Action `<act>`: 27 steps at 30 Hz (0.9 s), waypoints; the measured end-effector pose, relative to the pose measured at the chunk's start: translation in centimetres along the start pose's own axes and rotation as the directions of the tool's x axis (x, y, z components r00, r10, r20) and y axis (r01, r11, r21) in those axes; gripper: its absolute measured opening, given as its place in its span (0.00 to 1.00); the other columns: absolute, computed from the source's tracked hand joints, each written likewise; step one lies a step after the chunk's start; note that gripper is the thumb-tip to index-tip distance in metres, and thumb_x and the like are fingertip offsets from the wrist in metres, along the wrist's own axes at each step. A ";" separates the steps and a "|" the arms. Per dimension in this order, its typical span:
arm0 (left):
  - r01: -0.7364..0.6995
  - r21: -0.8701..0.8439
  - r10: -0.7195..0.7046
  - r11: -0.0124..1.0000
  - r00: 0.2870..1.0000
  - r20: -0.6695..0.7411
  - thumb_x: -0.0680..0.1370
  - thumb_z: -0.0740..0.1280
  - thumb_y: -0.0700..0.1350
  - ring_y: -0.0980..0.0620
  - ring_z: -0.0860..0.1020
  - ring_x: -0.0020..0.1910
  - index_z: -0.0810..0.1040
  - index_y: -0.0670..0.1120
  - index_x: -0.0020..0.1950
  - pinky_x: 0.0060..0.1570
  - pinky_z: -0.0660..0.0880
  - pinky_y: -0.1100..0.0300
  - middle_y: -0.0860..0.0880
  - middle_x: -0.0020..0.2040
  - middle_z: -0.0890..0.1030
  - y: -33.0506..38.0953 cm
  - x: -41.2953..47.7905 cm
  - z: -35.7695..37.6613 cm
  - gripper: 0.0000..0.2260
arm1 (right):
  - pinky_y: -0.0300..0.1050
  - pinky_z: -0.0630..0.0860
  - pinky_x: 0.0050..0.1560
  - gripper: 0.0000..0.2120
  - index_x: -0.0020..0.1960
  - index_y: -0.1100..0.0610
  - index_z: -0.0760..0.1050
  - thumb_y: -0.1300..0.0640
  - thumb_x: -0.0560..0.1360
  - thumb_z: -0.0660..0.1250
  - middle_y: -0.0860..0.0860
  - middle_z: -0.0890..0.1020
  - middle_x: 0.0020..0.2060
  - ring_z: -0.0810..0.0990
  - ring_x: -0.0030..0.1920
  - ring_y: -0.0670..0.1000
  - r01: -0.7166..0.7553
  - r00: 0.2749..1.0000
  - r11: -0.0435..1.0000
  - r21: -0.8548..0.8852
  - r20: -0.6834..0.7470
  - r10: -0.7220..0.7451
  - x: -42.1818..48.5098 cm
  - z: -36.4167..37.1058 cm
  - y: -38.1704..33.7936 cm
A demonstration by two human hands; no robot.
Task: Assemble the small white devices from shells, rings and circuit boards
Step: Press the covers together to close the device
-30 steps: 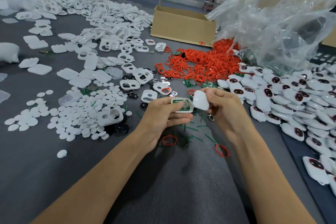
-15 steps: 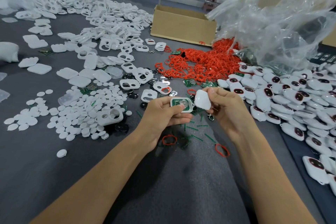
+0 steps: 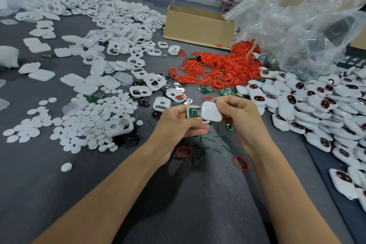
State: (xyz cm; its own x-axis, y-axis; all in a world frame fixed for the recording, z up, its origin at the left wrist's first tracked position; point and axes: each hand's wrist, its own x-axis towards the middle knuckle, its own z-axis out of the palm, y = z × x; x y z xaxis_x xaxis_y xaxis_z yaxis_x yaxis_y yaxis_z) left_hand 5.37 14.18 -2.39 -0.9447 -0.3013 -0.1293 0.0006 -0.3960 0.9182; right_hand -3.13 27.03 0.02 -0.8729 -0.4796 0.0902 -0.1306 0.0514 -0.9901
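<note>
At the middle of the grey table (image 3: pixel 39 184) the left hand (image 3: pixel 178 123) curls fingers and thumb round a white shell half (image 3: pixel 188 110) with a green circuit board (image 3: pixel 192 113) seated inside; the right hand (image 3: pixel 235 113) pinches a white cover (image 3: pixel 212 112) between thumb and fingertips, tilted over the shell's 3 o'clock edge and touching it; from the hands, red rings (image 3: pixel 217 67) are heaped at 12 o'clock, finished devices (image 3: pixel 316 101) at 3 o'clock, white discs (image 3: pixel 79 123) at 9 o'clock.
</note>
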 end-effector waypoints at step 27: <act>-0.040 -0.048 0.039 0.998 0.999 -0.030 0.83 0.60 0.38 0.46 0.85 0.39 0.81 0.42 0.53 0.40 0.81 0.60 0.43 0.42 0.85 -0.2 0.0 0.2 0.10 | 0.52 0.76 0.44 0.09 0.46 0.63 0.82 0.57 0.76 0.68 0.64 0.82 0.41 0.77 0.39 0.53 -0.048 0.998 0.997 -0.064 0.036 0.051 0.0 1.8 1.1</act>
State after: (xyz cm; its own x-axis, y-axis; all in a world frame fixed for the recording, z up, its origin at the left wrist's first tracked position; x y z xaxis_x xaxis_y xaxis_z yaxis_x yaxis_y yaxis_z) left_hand 5.32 14.41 -2.54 -0.9336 -0.3426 -0.1050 0.0543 -0.4249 0.9036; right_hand -2.40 25.51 -1.26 -0.8608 -0.5077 0.0360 -0.1183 0.1307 -0.9843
